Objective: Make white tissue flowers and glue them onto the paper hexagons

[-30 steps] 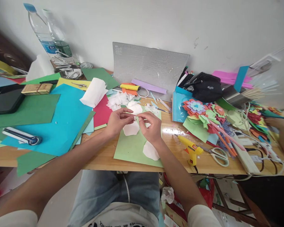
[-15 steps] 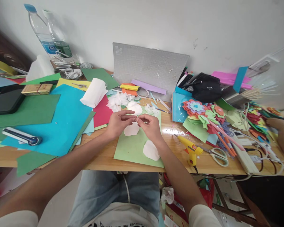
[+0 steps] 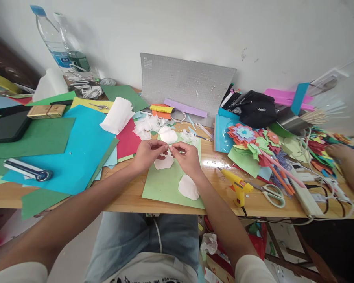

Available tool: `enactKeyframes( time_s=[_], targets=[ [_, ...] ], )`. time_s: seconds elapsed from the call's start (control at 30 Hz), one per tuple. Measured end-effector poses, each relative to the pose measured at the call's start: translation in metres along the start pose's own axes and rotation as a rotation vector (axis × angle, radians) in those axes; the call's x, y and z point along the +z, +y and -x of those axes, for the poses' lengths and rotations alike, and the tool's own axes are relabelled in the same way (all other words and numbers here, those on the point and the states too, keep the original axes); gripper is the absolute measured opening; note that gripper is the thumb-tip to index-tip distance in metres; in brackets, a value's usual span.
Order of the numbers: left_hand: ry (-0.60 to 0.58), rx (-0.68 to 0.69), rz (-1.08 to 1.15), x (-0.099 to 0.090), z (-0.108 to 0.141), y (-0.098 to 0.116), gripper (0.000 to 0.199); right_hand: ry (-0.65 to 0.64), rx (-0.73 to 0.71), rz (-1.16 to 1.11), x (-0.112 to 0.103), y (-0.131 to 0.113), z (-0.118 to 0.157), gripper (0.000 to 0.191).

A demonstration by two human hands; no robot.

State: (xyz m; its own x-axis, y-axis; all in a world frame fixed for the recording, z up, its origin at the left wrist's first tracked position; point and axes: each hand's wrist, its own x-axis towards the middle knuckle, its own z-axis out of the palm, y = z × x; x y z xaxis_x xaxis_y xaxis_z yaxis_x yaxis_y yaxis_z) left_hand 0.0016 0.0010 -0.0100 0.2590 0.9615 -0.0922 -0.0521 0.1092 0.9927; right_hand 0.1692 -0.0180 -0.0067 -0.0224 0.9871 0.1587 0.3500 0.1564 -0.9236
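My left hand (image 3: 148,154) and my right hand (image 3: 187,158) meet fingertip to fingertip above a light green paper sheet (image 3: 161,188). Both are closed in a pinch; whatever sits between the fingertips is too small or too hidden to name. Just beyond the fingers lies a rounded white paper piece (image 3: 168,135). Partly covered by my left fingers, a second white paper piece (image 3: 164,162) rests on the sheet. A third white paper round (image 3: 188,188) lies beside my right wrist.
White paper scraps (image 3: 147,125) are heaped behind the sheet, near a yellow-handled tool (image 3: 161,109). To the right are a yellow glue gun (image 3: 237,184), scissors (image 3: 273,195) and paper flowers (image 3: 242,134). Coloured sheets and a stapler (image 3: 28,169) lie left. Another person's hand (image 3: 339,152) is far right.
The left fingers have curled in slightly, and both hands stay pinched at nearly the same spot. At the far right, the other person's hand has shifted over the coloured paper pieces.
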Motion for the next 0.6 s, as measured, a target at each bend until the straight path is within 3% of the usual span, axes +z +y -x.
enactKeyframes(
  time_s=[0.47,0.53,0.6],
  targets=[
    [0.008,-0.014,0.056,0.002,-0.001,-0.004,0.039,0.022,0.062,-0.051,-0.003,0.001,-0.005,0.030],
    [0.027,0.036,-0.022,-0.001,-0.003,-0.002,0.041,0.050,0.059,-0.059,-0.008,0.006,-0.010,0.029],
    [0.109,0.150,-0.223,-0.011,-0.007,0.001,0.039,0.157,0.046,-0.032,-0.017,0.014,-0.018,0.028]
  ],
)
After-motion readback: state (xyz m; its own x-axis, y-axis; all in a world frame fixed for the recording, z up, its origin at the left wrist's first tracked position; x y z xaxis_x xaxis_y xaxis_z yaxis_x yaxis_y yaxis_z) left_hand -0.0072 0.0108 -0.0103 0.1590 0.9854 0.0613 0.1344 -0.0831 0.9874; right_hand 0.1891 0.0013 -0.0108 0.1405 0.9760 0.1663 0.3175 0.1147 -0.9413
